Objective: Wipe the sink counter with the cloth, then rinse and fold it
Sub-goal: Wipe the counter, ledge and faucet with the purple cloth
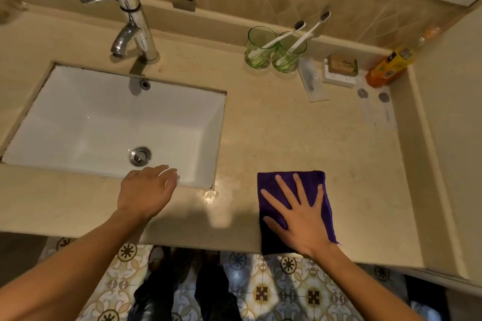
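Note:
A folded purple cloth (271, 185) lies flat on the beige sink counter (287, 133), at its front edge, right of the basin. My right hand (300, 214) presses down on the cloth with fingers spread wide, palm flat. My left hand (147, 190) rests on the counter's front rim of the white sink basin (104, 117), fingers relaxed and slightly apart, holding nothing. The cloth's near corner hangs a little over the counter edge.
A chrome faucet (133, 23) stands behind the basin. Two green glasses (273, 51) with toothbrushes, a soap box (340, 69), a sachet (311, 79) and an orange bottle (388, 66) line the back right. A wall (448, 112) bounds the counter's right side.

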The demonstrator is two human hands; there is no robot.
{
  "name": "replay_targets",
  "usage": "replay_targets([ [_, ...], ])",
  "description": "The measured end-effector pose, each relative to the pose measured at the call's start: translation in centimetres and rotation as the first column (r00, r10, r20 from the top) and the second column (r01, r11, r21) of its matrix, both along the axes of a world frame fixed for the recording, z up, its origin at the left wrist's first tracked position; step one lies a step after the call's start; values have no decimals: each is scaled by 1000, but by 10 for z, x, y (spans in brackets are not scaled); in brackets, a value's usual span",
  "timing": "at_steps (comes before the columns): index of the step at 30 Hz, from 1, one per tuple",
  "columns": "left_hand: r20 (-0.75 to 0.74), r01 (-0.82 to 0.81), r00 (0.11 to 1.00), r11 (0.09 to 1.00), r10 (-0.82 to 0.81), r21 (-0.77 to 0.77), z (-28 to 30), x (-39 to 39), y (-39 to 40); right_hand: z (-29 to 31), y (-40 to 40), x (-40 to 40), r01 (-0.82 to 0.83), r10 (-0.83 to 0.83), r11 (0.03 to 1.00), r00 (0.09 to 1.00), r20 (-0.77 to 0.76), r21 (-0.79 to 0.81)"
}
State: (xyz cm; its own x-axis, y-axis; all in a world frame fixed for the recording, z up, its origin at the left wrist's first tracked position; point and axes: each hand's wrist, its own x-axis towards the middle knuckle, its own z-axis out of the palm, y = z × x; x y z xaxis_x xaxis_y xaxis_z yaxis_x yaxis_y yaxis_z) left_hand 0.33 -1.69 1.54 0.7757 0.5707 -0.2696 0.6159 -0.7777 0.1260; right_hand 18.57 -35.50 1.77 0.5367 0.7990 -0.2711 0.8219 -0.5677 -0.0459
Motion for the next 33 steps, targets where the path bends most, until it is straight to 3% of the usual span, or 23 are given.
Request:
replay_targets([
  [8, -3, 25, 1000, 999, -25, -48, -11, -2, 5, 3, 54, -72, 19, -19, 999, 1000, 0, 29],
  [16, 160, 81, 986, 976, -48, -204, -11, -11, 35, 6, 165, -145, 48, -44, 998, 995, -91, 45],
  [21, 239, 14, 971, 992, 15, -121, 15, -49, 91, 9, 223, -182, 62, -53, 994, 993, -102, 87],
  [26, 174, 60, 983, 998, -53, -36, 14, -105, 156, 3, 204, -177, 28, -22, 994, 998, -66, 102],
  [33, 105, 56, 993, 996, -62, 63, 14, -179, 249, 0, 131, -149, 257, -257, 966, 966, -9, 5],
])
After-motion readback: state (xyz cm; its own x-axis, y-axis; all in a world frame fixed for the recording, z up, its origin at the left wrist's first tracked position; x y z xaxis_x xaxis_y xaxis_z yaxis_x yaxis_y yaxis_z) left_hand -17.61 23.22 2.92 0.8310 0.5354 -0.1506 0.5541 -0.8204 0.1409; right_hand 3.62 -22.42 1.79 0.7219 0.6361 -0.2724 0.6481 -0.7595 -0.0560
